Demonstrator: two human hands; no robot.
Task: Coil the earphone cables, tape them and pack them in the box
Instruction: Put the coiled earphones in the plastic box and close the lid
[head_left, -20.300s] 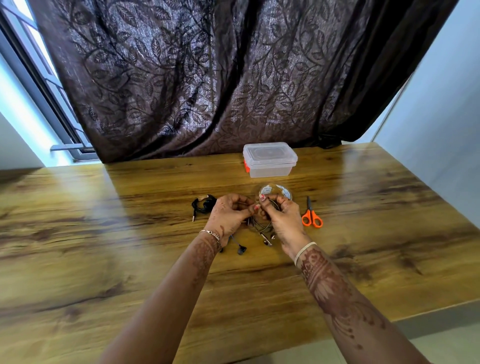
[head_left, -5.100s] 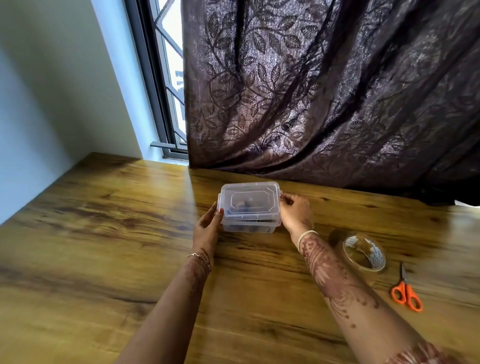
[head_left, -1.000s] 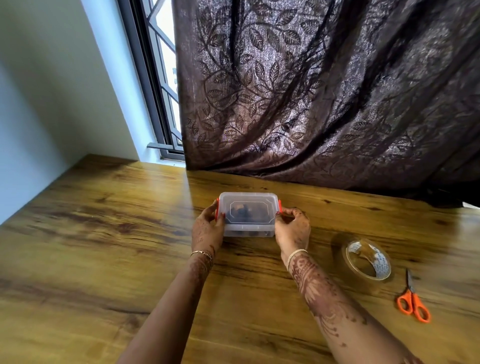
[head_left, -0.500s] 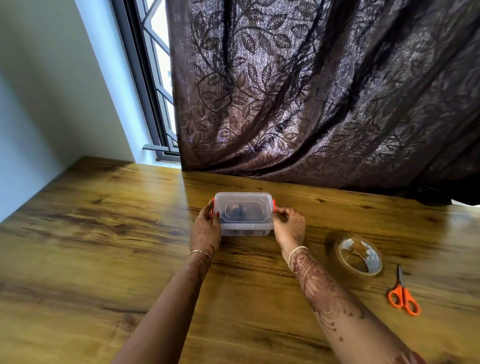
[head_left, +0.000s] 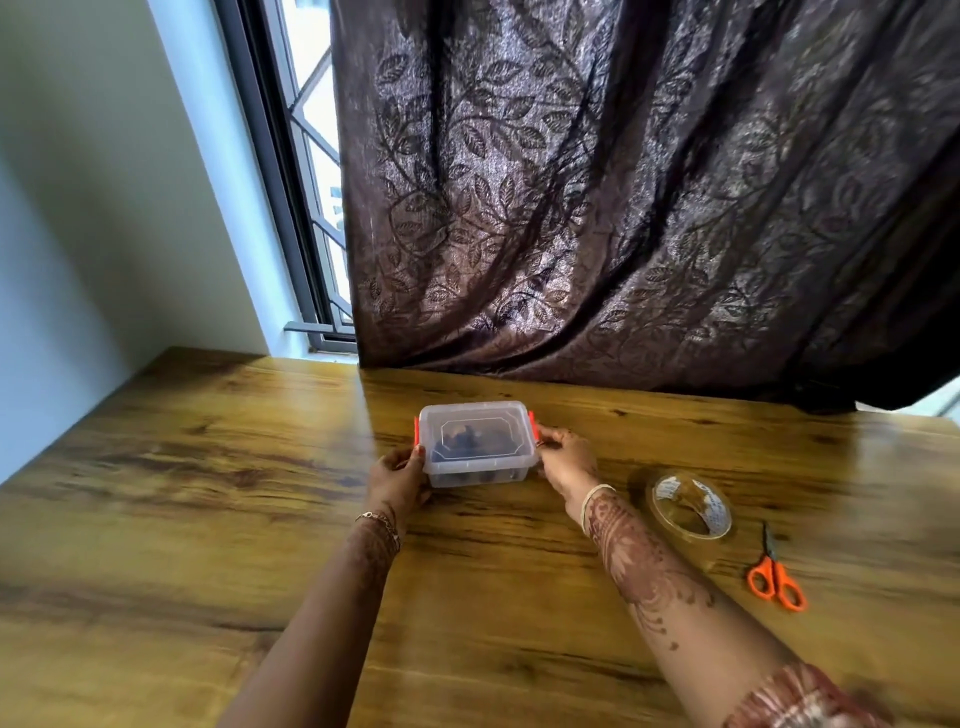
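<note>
As the lid (head_left: 500, 413) sits on the clear plastic box (head_left: 480, 475) on the tabletop (head_left: 218, 467), packing is judged at its closing step. Dark earphones (head_left: 467, 435) show dimly inside. The left hand (head_left: 397, 480) grips the box's left end. The right hand (head_left: 566, 457) pinches at the right orange clip (head_left: 532, 423), apparently latched. Next move: press both clips home.

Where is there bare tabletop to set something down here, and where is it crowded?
Bare wood runs left of the left hand to the table edge, and in the near strip between the forearms. Crowded: right of the right hand, where tape roll and scissors lie close together. Both hands hold the box.
</note>
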